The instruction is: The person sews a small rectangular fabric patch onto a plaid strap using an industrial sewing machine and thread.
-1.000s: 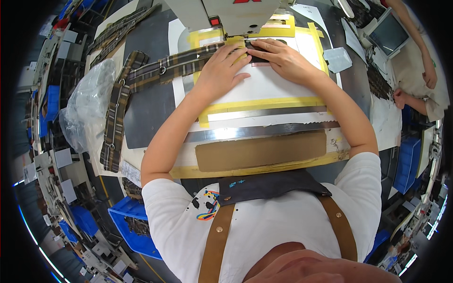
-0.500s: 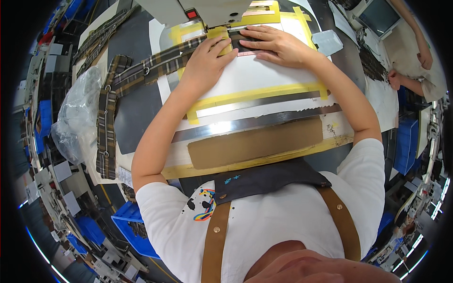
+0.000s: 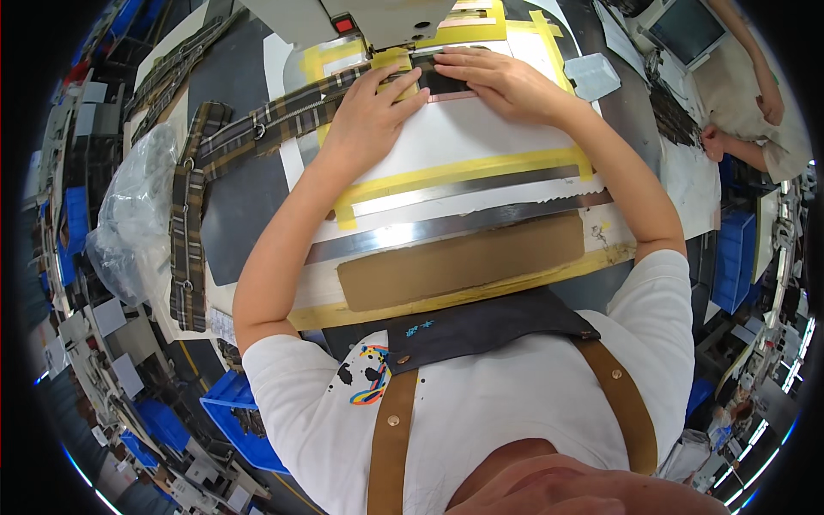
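Note:
A long plaid fabric strip (image 3: 287, 129), with a zipper-like line and small metal rings along it, runs in from the left to the head of a sewing machine (image 3: 386, 24). My left hand (image 3: 367, 116) lies on its end beside the presser area, fingers spread and flat. On the other side of the needle area, my right hand (image 3: 506, 86) rests with its fingers stretched over a dark piece (image 3: 442, 79) with a pinkish lower edge. Part of that piece is hidden under my fingers, and the needle itself is too small to make out.
Yellow tape (image 3: 463, 170) frames the white work surface, with a metal strip (image 3: 403, 236) nearer me. At left are a clear plastic bag (image 3: 133, 215) and more plaid strips (image 3: 184, 56). A translucent scoop-like piece (image 3: 592, 77) lies right; another person's hands (image 3: 714, 142) are beyond.
My right hand's fingers have drawn closer together and shifted slightly over the dark piece. My left hand stays on the strip. The whole view has drifted a little.

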The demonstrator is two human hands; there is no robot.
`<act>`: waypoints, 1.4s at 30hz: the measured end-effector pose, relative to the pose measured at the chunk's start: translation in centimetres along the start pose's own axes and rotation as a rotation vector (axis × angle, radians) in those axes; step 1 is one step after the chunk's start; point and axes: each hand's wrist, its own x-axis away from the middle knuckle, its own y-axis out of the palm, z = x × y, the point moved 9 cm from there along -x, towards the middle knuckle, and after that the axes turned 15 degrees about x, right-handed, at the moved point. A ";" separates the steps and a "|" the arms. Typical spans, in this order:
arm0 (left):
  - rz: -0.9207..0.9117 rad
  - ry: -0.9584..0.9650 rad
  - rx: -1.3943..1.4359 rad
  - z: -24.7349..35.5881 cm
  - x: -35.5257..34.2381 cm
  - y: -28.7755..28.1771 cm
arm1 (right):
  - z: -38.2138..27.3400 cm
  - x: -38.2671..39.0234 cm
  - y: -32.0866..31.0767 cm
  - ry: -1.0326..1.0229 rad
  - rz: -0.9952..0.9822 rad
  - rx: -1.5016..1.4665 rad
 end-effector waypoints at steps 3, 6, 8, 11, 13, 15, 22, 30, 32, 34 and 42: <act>-0.001 0.011 0.004 -0.1 -0.2 0.1 | -1.8 -0.5 1.0 -0.095 0.100 0.025; 0.006 0.012 0.002 0.0 -0.1 0.1 | -2.1 0.0 1.3 -0.155 0.104 0.125; 0.017 0.008 0.012 0.0 0.0 0.1 | -2.0 0.2 1.4 -0.164 0.087 0.129; 0.039 -0.005 0.065 -0.2 0.3 -0.1 | -2.0 0.4 1.4 -0.170 0.059 0.146; 0.049 -0.015 0.104 -0.4 0.4 -0.3 | -2.0 0.5 1.3 -0.170 0.049 0.158; 0.053 -0.001 0.099 -0.2 0.5 -0.3 | -1.9 0.6 1.5 -0.161 0.028 0.131; -0.002 -0.093 0.066 -0.4 -0.7 -0.3 | -1.8 0.6 1.2 -0.147 -0.005 0.106; -0.002 -0.113 0.033 -0.4 -1.6 0.1 | -1.9 0.3 0.9 -0.141 0.017 0.086; 0.002 -0.117 0.016 -0.8 -1.0 0.0 | -2.0 0.2 1.0 -0.142 -0.001 0.080; 0.016 -0.118 0.093 -1.4 -0.5 -0.6 | -2.0 0.3 1.1 -0.133 -0.022 0.087; 0.111 -0.079 -0.098 0.4 0.7 -1.5 | -1.8 0.7 1.1 -0.113 -0.012 0.095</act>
